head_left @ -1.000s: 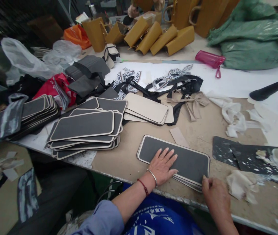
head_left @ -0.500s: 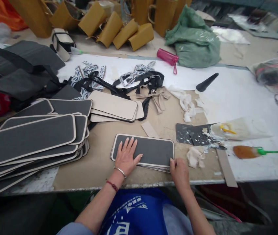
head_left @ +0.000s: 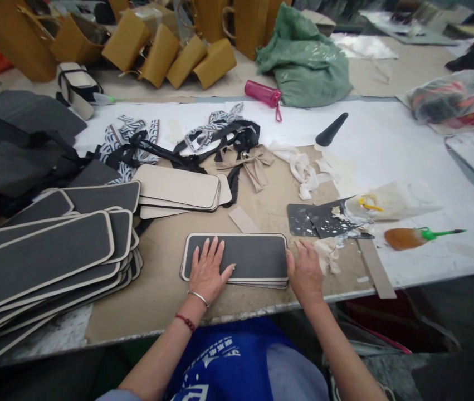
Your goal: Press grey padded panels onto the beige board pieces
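Several dark panels lie stacked near the front edge of the worktop.
Left hand lies flat on top, grip released, masking part of the surface; right hand meets the right end, grip impossible to tell, partly hiding a cloth scrap. Larger pile, left, is cut off.

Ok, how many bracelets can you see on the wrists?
2 visible: a silver bangle close behind the left hand, and a red bracelet farther back.

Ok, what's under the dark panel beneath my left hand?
Under the top panel, edges of more panels show along its near side. Their faces are covered, and I can't tell exactly how many there are.
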A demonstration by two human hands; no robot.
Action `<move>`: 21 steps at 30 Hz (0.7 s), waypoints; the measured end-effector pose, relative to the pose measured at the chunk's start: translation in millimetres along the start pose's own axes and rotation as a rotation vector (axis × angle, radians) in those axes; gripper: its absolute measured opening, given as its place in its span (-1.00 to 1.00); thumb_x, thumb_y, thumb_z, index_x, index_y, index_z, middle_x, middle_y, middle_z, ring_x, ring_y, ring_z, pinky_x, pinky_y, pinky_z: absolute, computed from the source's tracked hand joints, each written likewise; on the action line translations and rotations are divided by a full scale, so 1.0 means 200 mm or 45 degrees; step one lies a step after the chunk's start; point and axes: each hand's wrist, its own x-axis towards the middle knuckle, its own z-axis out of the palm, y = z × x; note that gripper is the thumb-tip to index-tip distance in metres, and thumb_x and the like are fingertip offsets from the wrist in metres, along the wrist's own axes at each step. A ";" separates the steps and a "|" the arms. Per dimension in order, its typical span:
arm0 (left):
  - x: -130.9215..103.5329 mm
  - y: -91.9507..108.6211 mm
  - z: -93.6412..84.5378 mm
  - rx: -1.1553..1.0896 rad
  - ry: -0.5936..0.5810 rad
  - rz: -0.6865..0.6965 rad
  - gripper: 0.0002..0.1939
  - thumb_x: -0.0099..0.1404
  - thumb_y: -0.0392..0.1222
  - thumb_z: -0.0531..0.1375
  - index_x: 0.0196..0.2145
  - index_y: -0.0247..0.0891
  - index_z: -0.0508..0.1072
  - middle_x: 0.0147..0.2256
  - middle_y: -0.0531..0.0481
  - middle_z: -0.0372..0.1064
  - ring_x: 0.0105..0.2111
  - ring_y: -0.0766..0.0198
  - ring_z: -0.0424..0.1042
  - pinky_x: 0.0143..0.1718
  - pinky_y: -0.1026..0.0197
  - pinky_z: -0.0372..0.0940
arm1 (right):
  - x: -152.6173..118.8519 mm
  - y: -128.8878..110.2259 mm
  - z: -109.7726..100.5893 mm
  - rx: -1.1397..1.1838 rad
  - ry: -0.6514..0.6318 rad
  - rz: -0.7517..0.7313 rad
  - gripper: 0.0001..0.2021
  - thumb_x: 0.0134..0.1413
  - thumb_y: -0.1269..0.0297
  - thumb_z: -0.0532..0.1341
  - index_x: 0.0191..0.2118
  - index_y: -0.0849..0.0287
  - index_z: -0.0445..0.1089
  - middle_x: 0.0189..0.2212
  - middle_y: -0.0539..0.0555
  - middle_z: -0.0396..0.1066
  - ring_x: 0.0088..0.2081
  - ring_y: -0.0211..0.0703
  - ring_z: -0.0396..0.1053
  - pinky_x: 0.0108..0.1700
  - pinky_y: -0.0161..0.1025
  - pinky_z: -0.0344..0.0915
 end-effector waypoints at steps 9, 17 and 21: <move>0.00 0.05 -0.01 -0.073 0.028 0.033 -0.42 0.28 -0.05 -0.01 0.20 -0.27 -0.01 0.23 -0.22 -0.12 0.23 -0.03 -0.15 0.17 -0.20 -0.11 | 0.01 -0.11 0.27 -0.073 -0.246 -0.240 -0.53 0.22 0.30 -0.15 0.17 0.46 0.00 0.15 0.32 0.05 0.23 0.00 -0.17 0.19 0.02 -0.08; 0.05 0.52 0.09 -0.667 -0.051 0.552 -0.20 0.21 0.15 -0.01 0.23 -0.33 -0.23 0.25 -0.29 -0.27 0.25 0.06 -0.36 0.19 -0.03 -0.06 | -0.01 -0.05 0.26 0.088 -0.250 -0.323 -0.46 0.22 0.28 -0.24 0.27 0.25 -0.41 0.23 0.20 -0.13 0.25 -0.05 -0.24 0.19 0.08 -0.08; 0.07 0.55 0.12 -0.779 -0.045 0.441 -0.23 0.25 0.14 -0.09 0.23 -0.37 -0.28 0.25 -0.25 -0.21 0.26 0.14 -0.35 0.21 0.00 -0.08 | -0.01 -0.02 0.27 0.066 -0.304 -0.347 -0.46 0.22 0.25 -0.24 0.27 0.23 -0.42 0.24 0.19 -0.17 0.25 -0.03 -0.25 0.18 0.10 -0.07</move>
